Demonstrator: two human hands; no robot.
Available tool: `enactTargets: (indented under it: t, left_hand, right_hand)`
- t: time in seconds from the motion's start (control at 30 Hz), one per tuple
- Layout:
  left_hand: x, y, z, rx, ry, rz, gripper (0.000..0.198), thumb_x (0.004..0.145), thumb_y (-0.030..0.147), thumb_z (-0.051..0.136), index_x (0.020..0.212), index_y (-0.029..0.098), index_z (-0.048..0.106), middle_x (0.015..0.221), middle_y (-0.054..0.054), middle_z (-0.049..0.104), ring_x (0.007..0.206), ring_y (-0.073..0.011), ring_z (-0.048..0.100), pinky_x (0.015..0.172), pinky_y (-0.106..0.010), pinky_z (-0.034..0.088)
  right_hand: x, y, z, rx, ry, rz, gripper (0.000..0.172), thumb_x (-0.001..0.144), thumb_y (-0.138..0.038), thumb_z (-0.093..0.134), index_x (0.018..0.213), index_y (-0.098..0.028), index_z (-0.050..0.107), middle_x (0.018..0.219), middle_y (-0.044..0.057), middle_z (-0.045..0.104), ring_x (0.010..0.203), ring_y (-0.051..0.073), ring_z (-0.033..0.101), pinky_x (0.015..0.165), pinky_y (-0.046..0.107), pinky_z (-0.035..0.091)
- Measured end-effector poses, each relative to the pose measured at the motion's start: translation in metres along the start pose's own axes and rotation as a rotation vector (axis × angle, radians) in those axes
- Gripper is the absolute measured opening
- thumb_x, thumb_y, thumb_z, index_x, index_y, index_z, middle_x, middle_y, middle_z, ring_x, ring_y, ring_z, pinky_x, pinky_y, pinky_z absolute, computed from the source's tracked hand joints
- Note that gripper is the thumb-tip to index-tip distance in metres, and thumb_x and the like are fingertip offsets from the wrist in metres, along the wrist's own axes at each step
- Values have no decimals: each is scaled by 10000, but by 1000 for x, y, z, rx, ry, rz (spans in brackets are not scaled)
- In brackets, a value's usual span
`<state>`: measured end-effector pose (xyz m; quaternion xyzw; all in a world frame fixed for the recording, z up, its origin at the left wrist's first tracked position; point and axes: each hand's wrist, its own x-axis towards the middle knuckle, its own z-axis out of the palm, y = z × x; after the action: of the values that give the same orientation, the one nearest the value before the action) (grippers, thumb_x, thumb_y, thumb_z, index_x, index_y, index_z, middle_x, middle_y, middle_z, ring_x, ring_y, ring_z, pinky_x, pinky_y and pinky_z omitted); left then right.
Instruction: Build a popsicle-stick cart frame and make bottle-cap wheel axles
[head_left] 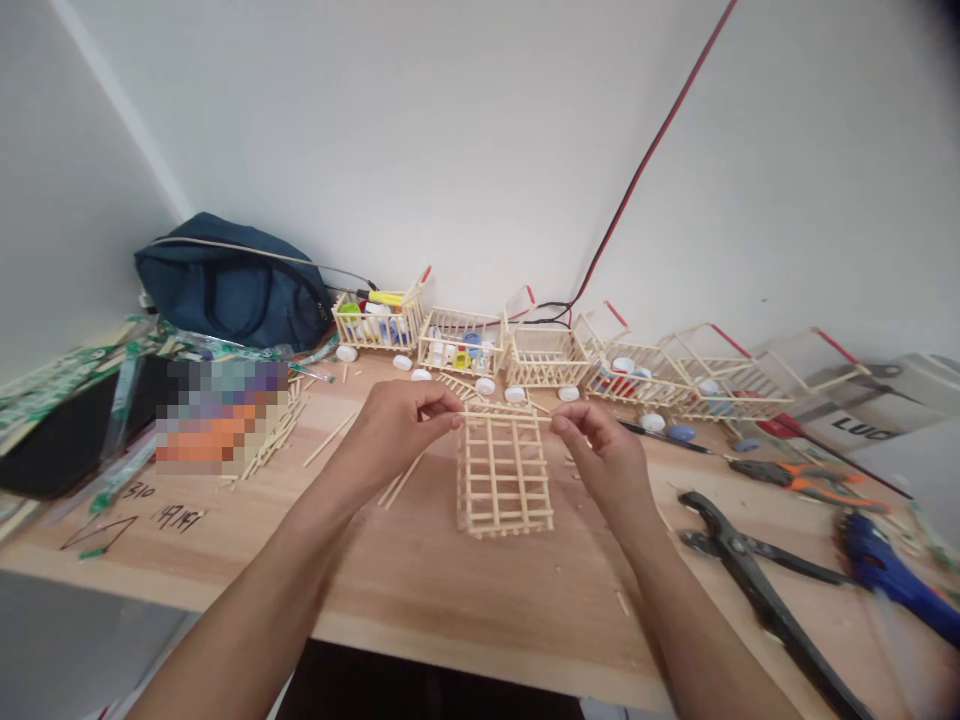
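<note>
A small lattice basket [506, 470] glued up from thin wooden sticks sits on the table in front of me, its grid side facing up. Across its far end lies a thin wooden stick [502, 415]. My left hand [397, 430] pinches this stick's left end between thumb and fingers. At the right end, my right hand [604, 455] has thumb and forefinger closed on it. Whether the stick is fixed to the basket or only rests against it, I cannot tell.
Several finished stick carts [547, 358] with white wheels line the wall. Pliers [739, 550], orange-handled pliers [802, 478] and a blue glue gun [892, 570] lie right. A dark blue bag [232, 285], loose sticks [274, 435] and a black panel [82, 430] are left.
</note>
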<state>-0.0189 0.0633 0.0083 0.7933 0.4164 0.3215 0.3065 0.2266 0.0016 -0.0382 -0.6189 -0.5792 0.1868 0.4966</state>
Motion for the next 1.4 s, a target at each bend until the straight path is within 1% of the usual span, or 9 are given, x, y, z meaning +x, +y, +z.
enactTargets:
  t: [0.3, 0.43, 0.63, 0.77, 0.93, 1.4]
  left_hand:
    - [-2, -4, 0, 74, 4, 30, 121, 794, 255, 631, 789, 189, 733, 754, -2, 733, 661, -123, 590, 606, -223, 393]
    - [-2, -5, 0, 77, 4, 33, 127, 793, 253, 624, 805, 189, 733, 744, 1, 730, 646, -120, 583, 594, -222, 393]
    - [-1, -3, 1, 76, 11, 21, 126, 781, 248, 624, 775, 184, 732, 737, -7, 734, 616, -116, 569, 573, -219, 390]
    - [-2, -4, 1, 73, 12, 32, 137, 785, 257, 620, 775, 180, 732, 758, -17, 740, 631, -122, 580, 585, -222, 397]
    - [-2, -3, 0, 68, -3, 11, 138, 785, 254, 617, 785, 183, 735, 742, -13, 734, 640, -125, 581, 594, -225, 396]
    - [-1, -4, 0, 62, -1, 43, 133, 786, 235, 616, 784, 182, 738, 739, -10, 733, 651, -128, 602, 597, -225, 402]
  right_hand:
    - [-1, 0, 4, 25, -3, -15, 162, 876, -358, 583, 855, -207, 639, 823, 28, 684, 793, 179, 614, 760, 303, 434]
    - [-1, 1, 4, 21, -8, -23, 160, 882, -358, 578, 846, -210, 629, 818, 24, 681, 797, 179, 616, 764, 303, 432]
    - [-2, 0, 5, 12, -10, -29, 154, 886, -352, 568, 843, -212, 617, 817, 26, 683, 798, 181, 620, 765, 305, 436]
    - [-2, 0, 4, 6, -10, -34, 148, 888, -347, 565, 848, -213, 613, 818, 22, 678, 795, 177, 615, 769, 304, 432]
    - [-2, -1, 4, 0, -13, -38, 144, 890, -343, 562, 846, -215, 611, 809, 16, 675, 795, 174, 615, 768, 298, 428]
    - [-3, 1, 4, -11, -19, -49, 143, 895, -347, 554, 860, -220, 608, 816, 19, 673, 797, 177, 618, 776, 301, 440]
